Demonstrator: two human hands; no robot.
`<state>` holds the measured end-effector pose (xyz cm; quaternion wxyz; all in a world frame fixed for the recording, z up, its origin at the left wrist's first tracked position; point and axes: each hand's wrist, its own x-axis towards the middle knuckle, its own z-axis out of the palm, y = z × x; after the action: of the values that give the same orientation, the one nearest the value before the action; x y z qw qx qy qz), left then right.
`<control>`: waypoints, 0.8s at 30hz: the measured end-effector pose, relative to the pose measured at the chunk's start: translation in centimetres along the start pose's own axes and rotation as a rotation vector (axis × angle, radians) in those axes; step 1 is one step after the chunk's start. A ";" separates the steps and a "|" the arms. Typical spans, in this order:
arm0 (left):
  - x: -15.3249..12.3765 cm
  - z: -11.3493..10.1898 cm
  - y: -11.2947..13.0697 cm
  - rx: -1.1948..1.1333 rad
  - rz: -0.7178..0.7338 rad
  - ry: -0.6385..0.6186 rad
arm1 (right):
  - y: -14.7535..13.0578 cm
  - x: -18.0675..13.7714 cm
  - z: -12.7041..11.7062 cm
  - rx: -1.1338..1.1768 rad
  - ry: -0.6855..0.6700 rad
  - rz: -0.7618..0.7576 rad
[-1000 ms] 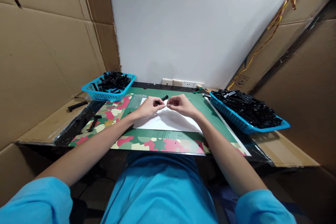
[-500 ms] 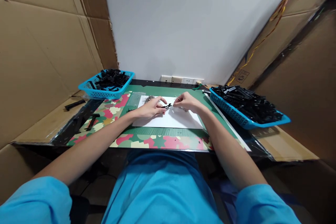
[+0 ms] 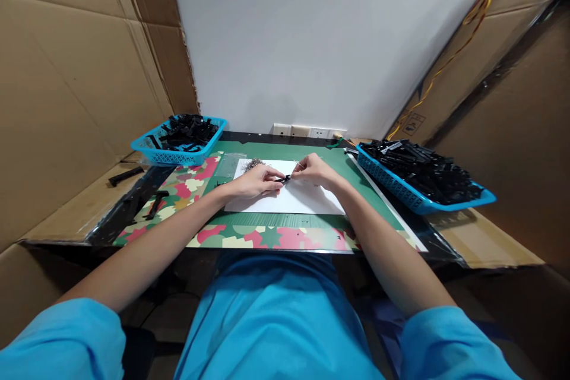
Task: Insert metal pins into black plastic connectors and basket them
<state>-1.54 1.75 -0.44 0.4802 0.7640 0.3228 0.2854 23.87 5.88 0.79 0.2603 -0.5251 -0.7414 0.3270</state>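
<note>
Both my hands meet over a white sheet (image 3: 289, 202) lying on a green mat (image 3: 276, 151). My left hand (image 3: 256, 181) pinches a small black plastic part (image 3: 283, 179) that points to the right. My right hand (image 3: 314, 171) is closed in a pinch at the part's right end, with a thin metal pin (image 3: 297, 162) sticking out above its fingers. A small heap of grey metal bits (image 3: 253, 164) lies on the sheet just behind my left hand.
A blue basket (image 3: 178, 139) of black parts stands at the back left, and a larger blue basket (image 3: 421, 181) of black parts at the right. Loose black pieces (image 3: 155, 205) lie on the camouflage mat at the left. Cardboard walls close in both sides.
My hands came down from a raised position onto the sheet and drew together at the black part. The view shifted, and the grey heap came into sight.
</note>
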 end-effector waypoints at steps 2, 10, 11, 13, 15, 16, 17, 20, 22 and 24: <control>-0.1 0.0 0.2 0.015 0.000 0.009 | 0.1 0.0 0.0 0.004 0.008 0.003; 0.0 0.0 0.3 -0.034 -0.001 -0.051 | 0.1 0.3 0.6 -0.073 0.045 -0.070; 0.0 0.0 0.3 -0.033 -0.003 -0.052 | 0.0 0.3 0.7 -0.090 0.048 -0.085; 0.1 0.0 0.3 -0.034 -0.015 -0.052 | -0.2 0.3 0.7 -0.130 0.050 -0.127; 0.1 0.0 0.3 -0.035 -0.024 -0.054 | -0.4 0.3 0.6 -0.175 0.042 -0.181; 0.1 0.0 0.3 -0.032 -0.025 -0.055 | -0.5 0.2 0.6 -0.197 0.040 -0.204; 0.1 0.0 0.4 -0.028 -0.021 -0.054 | -0.5 0.2 0.6 -0.216 0.041 -0.222; 0.0 0.1 0.6 -0.022 -0.010 -0.057 | -0.8 0.0 0.6 -0.241 0.053 -0.238; -0.1 0.1 0.7 -0.031 -0.008 -0.059 | -0.8 -0.1 0.7 -0.236 0.058 -0.235; -0.1 0.1 0.7 -0.039 -0.011 -0.059 | -0.9 -0.1 0.8 -0.230 0.055 -0.240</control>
<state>-1.36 1.39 0.10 0.5060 0.7607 0.3070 0.2665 22.78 5.44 0.96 0.2559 -0.4680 -0.8238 0.1919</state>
